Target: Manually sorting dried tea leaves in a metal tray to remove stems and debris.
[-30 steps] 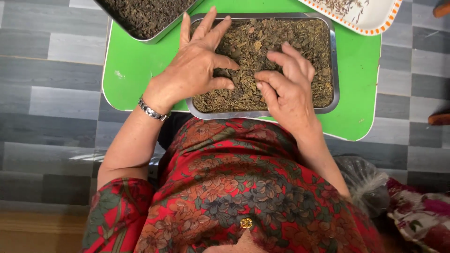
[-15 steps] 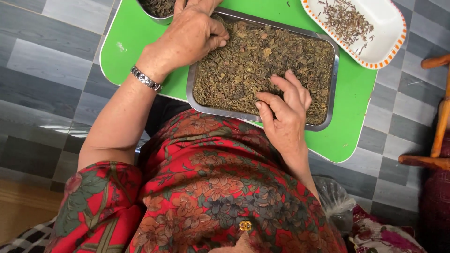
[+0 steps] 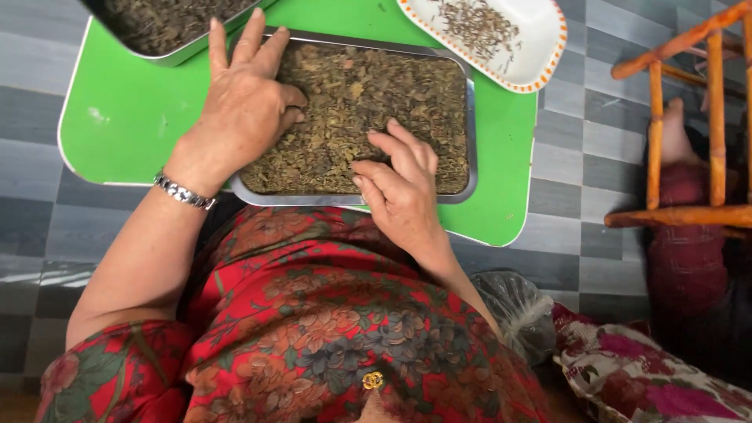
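Observation:
A shallow metal tray [image 3: 470, 117] full of dry brownish-green leaves [image 3: 376, 102] lies on a bright green table [image 3: 133, 125]. My left hand [image 3: 243, 102] rests flat on the tray's left side, fingers spread, a silver bracelet [image 3: 182, 191] at the wrist. On the leaves near the tray's front edge lies my right hand [image 3: 399, 184], palm down with fingers slightly curled. Neither hand grips anything that I can see.
A second metal tray of dark leaves [image 3: 157, 23] sits at the table's back left. A white dish with an orange rim [image 3: 525, 47] holds a few stalks at the back right. An orange wooden chair frame [image 3: 689, 133] stands right, a plastic bag [image 3: 517, 309] beside my lap.
My left hand has come back from the far left corner to the tray's left side. My right hand stays on the leaves near the front edge. The view has shifted.

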